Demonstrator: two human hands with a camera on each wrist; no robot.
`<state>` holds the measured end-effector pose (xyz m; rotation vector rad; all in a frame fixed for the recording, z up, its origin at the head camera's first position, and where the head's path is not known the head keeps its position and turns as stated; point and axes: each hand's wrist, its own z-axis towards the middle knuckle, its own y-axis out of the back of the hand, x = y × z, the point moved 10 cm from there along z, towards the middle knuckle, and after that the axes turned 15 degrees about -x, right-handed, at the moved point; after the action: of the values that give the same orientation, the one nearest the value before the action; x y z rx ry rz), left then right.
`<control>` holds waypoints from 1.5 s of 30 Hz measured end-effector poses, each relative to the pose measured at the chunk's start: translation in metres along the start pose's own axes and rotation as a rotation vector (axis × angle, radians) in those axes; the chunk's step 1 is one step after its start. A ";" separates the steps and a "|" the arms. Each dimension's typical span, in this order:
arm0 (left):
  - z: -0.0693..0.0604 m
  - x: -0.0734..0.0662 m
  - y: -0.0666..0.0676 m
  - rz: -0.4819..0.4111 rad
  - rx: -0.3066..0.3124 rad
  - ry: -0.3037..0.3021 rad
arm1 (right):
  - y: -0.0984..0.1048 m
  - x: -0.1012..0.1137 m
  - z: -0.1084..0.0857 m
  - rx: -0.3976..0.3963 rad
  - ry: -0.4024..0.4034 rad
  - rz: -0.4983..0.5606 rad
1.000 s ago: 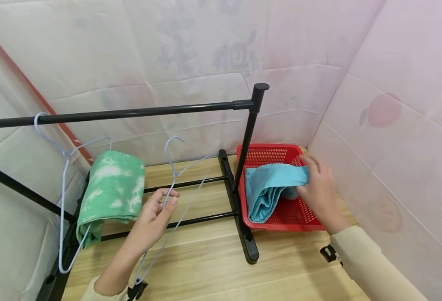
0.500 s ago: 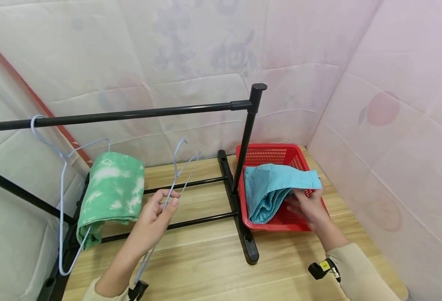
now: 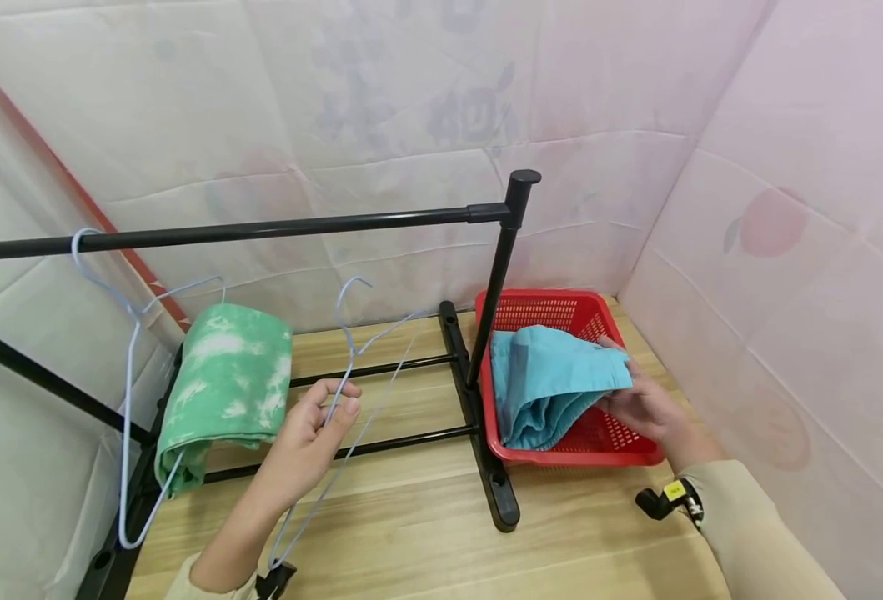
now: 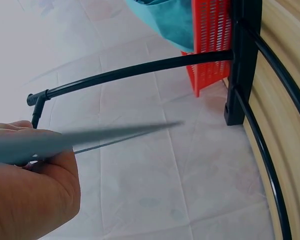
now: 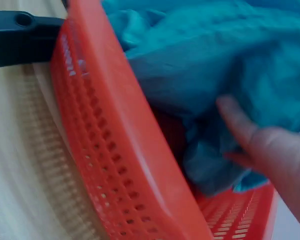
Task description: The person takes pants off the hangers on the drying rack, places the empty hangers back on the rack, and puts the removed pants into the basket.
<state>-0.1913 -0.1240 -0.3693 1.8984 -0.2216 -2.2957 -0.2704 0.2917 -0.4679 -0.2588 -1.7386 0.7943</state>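
Observation:
My left hand (image 3: 309, 433) pinches a pale blue wire hanger (image 3: 350, 354) between thumb and fingers, upright in front of the rack. The same hanger's wire (image 4: 115, 133) crosses the left wrist view as a blur. My right hand (image 3: 647, 407) is at the right end of a folded light-blue garment (image 3: 554, 375), holding it between thumb and fingers; some fingers are hidden by the cloth. That garment lies in a red plastic basket (image 3: 572, 457). In the right wrist view my thumb (image 5: 240, 122) presses against the cloth.
A black clothes rack (image 3: 298, 225) stands on the wood-grain surface (image 3: 411, 517), its right foot (image 3: 503, 500) beside the basket. A second hanger (image 3: 127, 417) with a folded green-and-white garment (image 3: 223, 375) hangs from its bar at left. Printed fabric walls enclose the back and sides.
My right hand has shifted around the blue garment's right end, dipping below it and then coming to its side; that end has sagged lower. The hanger in my left hand has twisted and turned back.

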 end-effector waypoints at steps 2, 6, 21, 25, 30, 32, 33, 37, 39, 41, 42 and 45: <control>0.000 -0.001 -0.001 -0.005 0.008 -0.005 | 0.004 0.002 -0.002 0.011 -0.080 0.080; 0.001 -0.002 -0.003 -0.005 0.014 -0.016 | 0.034 -0.001 0.001 -0.309 -0.208 -0.038; 0.001 0.001 -0.004 0.006 0.029 -0.004 | 0.017 0.056 0.028 -0.528 0.192 -1.084; 0.001 0.001 -0.003 0.006 0.023 -0.007 | 0.007 0.077 0.029 -0.486 0.328 -1.327; 0.000 0.001 -0.002 -0.006 0.019 -0.001 | 0.037 0.080 0.029 -0.612 0.261 -1.556; 0.000 0.001 -0.003 -0.007 0.025 -0.002 | 0.053 0.076 0.028 -0.649 0.189 -1.580; 0.000 0.001 -0.003 -0.006 0.027 -0.003 | 0.059 0.074 0.027 -0.659 0.155 -1.582; 0.000 0.002 -0.002 0.006 0.022 0.000 | 0.073 0.071 0.026 -0.670 0.076 -1.621; 0.000 0.002 -0.001 0.011 0.020 0.001 | 0.074 0.073 0.027 -0.676 0.073 -1.662; 0.001 0.002 -0.001 0.009 0.022 0.002 | 0.073 0.077 0.028 -0.686 0.085 -1.721; 0.001 0.002 -0.001 0.009 0.023 0.000 | 0.072 0.078 0.029 -0.691 0.092 -1.753; 0.001 0.002 -0.002 0.004 0.027 -0.004 | 0.069 0.081 0.029 -0.721 0.108 -1.818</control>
<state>-0.1930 -0.1226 -0.3713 1.9049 -0.2571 -2.3054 -0.3391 0.3771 -0.4524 0.7474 -1.3454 -1.1264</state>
